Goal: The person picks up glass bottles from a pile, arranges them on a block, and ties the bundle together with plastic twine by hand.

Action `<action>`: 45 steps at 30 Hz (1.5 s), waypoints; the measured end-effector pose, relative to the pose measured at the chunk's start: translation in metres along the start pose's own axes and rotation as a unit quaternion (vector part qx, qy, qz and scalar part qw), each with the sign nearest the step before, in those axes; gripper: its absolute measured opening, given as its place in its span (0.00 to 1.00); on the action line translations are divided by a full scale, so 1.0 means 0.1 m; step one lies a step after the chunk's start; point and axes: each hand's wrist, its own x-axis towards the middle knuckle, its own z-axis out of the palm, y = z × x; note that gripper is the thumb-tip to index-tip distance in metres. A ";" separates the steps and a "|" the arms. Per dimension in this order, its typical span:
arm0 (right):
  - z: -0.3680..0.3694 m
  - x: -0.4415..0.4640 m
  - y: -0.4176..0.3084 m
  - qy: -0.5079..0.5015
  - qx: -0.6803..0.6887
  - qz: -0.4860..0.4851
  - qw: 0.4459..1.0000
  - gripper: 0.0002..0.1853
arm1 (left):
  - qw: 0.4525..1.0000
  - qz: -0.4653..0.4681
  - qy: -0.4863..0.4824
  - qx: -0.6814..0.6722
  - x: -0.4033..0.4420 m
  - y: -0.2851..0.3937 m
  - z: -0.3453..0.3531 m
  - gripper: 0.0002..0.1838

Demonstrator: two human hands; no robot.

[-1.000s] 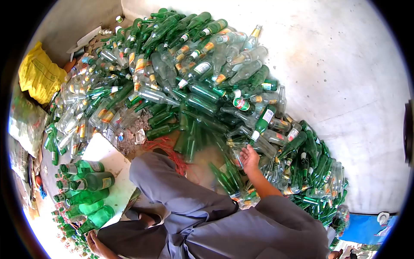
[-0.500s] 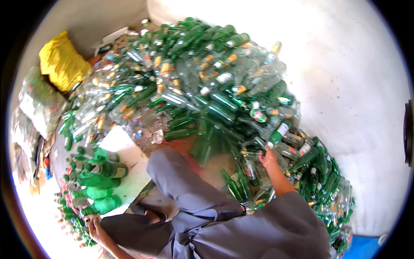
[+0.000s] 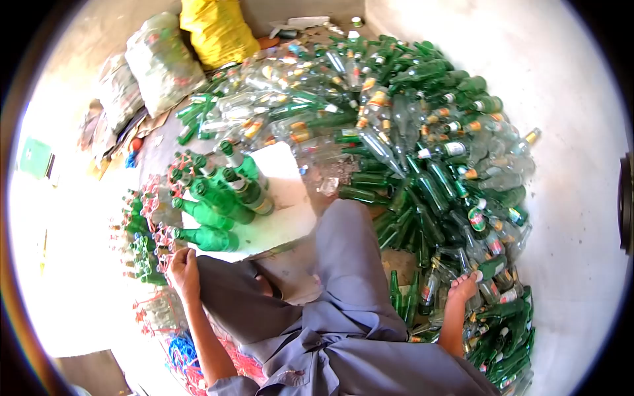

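Note:
My right hand (image 3: 464,288) is closed round the neck of a green bottle (image 3: 492,266) with a white-wrapped top, at the edge of a big heap of green and clear bottles (image 3: 432,188). My left hand (image 3: 184,269) is closed beside my left knee, near the standing bottles; what it holds, if anything, is too small to tell. Several green bottles (image 3: 221,198) stand or lean together on a white board (image 3: 285,173) in front of my left knee.
A yellow sack (image 3: 216,33) and a clear bag (image 3: 162,66) lean at the back left. Bundles of bottles tied with red string (image 3: 157,201) stand left of the board. Blue string (image 3: 183,353) lies at lower left. A white wall (image 3: 561,165) rises on the right.
The view has swung left, so the heap appears farther right. My right hand, open near the green bottle before, has closed on its neck. My left hand stays low beside the knee.

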 end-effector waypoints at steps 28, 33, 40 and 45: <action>1.86 -3.38 -0.91 -0.520 -0.358 -0.549 0.548 0.09 | 0.997 0.004 0.061 0.040 -0.21 0.02 -0.29 0.10; 1.98 -3.88 -0.65 -0.609 -0.351 -0.543 0.459 0.12 | 0.997 0.010 0.073 0.016 -0.22 -0.09 -0.33 0.09; 2.20 -4.34 -0.14 -0.661 -0.366 -0.546 0.362 0.13 | 0.997 0.007 0.075 -0.012 -0.23 -0.09 -0.35 0.08; 2.39 -4.61 0.37 -0.674 -0.350 -0.559 0.333 0.17 | 0.997 0.010 0.074 -0.002 -0.20 -0.11 -0.33 0.08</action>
